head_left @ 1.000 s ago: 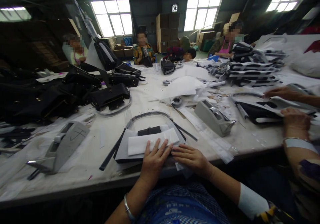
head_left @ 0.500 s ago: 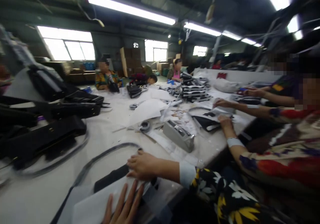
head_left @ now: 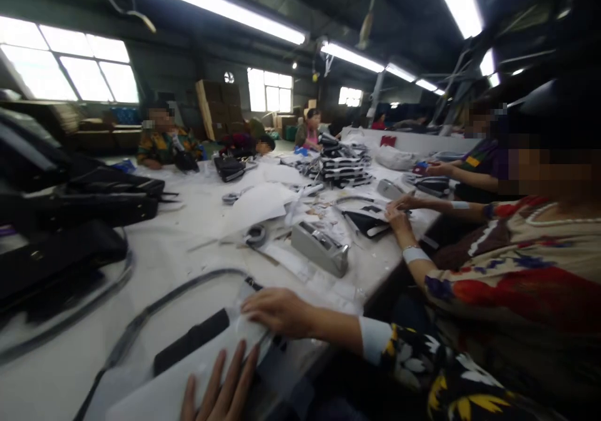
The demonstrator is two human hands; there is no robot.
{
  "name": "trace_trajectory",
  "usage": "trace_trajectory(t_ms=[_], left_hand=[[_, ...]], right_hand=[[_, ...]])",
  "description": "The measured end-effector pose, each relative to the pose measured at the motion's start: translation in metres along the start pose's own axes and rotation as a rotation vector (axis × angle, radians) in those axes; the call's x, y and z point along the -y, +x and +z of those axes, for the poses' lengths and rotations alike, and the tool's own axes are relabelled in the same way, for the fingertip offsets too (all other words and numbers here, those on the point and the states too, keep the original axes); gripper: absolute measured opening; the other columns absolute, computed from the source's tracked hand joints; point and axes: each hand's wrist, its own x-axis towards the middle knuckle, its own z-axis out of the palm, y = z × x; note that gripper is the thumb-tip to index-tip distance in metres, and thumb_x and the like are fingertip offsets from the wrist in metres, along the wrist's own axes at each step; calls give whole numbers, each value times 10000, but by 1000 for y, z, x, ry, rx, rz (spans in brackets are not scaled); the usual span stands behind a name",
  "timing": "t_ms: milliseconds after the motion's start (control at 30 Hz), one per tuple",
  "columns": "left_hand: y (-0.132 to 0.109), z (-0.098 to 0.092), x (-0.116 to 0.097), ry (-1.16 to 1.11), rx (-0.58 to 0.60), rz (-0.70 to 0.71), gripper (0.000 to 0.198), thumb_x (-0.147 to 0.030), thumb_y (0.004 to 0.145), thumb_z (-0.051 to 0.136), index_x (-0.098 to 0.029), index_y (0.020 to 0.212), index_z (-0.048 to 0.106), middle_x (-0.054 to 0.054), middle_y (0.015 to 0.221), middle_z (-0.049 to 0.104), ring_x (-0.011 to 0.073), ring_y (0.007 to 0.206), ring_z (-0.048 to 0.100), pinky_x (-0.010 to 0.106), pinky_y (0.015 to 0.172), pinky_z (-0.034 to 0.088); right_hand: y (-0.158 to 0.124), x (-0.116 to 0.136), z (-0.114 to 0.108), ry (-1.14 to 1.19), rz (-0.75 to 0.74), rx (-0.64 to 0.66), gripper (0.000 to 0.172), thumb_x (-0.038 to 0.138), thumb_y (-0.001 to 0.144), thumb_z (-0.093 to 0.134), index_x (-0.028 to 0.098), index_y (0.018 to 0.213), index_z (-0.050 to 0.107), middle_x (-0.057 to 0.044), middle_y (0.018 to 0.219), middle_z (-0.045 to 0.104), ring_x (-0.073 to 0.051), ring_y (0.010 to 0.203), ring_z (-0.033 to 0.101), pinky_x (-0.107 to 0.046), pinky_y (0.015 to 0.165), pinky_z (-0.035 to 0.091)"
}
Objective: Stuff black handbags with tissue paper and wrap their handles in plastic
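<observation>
A black bag lies flat on the table in front of me, largely covered by a white wrapping sheet. Its long strap, wrapped in a greyish cover, loops out on the far side. My left hand rests on the sheet near the bottom edge of the view, fingers spread and flat. At the bag's right end, my right hand has its fingers bent and drawn together on the sheet's edge; the fingertips are partly hidden. Clear plastic shows under and beside that hand.
A grey tape dispenser and a tape roll stand beyond my right hand. Black bags are heaped at left. Loose white sheets and a stack of wrapped bags lie farther back. At right, a co-worker's hands handle another bag.
My right hand has gone from spread fingers to fingers drawn together at the sheet's edge. The sheet leaves more of the black bag bare. The view has turned somewhat to the right.
</observation>
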Motion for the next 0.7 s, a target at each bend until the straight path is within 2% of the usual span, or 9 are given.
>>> trace_trajectory(t_ms=[67, 133, 200, 300, 500, 600, 700], left_hand=[[3, -25, -11, 14, 273, -49, 577, -82, 922, 335, -293, 1435, 495, -20, 1483, 474, 220, 1408, 391, 477, 1244, 74], [11, -40, -18, 24, 362, -84, 561, -89, 958, 331, -286, 1471, 439, -13, 1506, 439, 240, 1373, 452, 505, 1246, 48], [19, -43, -21, 23, 402, -142, 525, -123, 987, 364, -309, 1474, 424, -29, 1500, 450, 238, 1358, 476, 516, 1246, 87], [22, -41, -22, 23, 420, -187, 501, -156, 998, 411, -329, 1467, 425, -21, 1476, 490, 241, 1342, 498, 535, 1231, 172], [27, -48, -24, -77, 454, -252, 541, -136, 931, 513, -309, 1442, 469, 16, 1451, 531, 254, 1359, 478, 546, 1215, 209], [39, -54, -30, -184, 513, -346, 577, -275, 887, 605, -280, 1447, 464, 40, 1477, 508, 305, 1392, 427, 597, 1204, 185], [48, -49, -42, -166, 471, -453, 521, -409, 904, 610, -254, 1394, 524, 69, 1432, 559, 339, 1358, 464, 645, 1181, 176]], right_hand=[[-31, 13, -13, 79, 61, -180, 289, 333, 994, 527, 167, 1185, 667, -101, 1190, 713, -173, 1160, 639, -311, 1021, 494], [-54, 19, -21, 54, -3, -192, 363, 373, 944, 613, 195, 1260, 637, -105, 1227, 699, -223, 1249, 582, -401, 1088, 453], [-66, 19, -21, -16, -77, -136, 446, 394, 910, 658, 224, 1318, 600, -101, 1284, 671, -250, 1300, 541, -473, 1133, 399], [-69, 16, -11, -127, -150, -101, 484, 342, 905, 673, 241, 1366, 563, -94, 1334, 642, -258, 1337, 506, -511, 1153, 367], [-59, -2, 13, -194, -268, -164, 423, 182, 952, 574, 277, 1364, 572, -60, 1289, 675, -220, 1290, 559, -477, 1119, 427], [-62, -7, 22, -184, -234, -214, 453, 150, 955, 552, 286, 1388, 548, -61, 1297, 669, -223, 1290, 558, -485, 1107, 441], [-64, -5, 29, -187, -220, -253, 482, 136, 949, 554, 263, 1413, 522, -77, 1298, 668, -237, 1293, 556, -496, 1096, 450]])
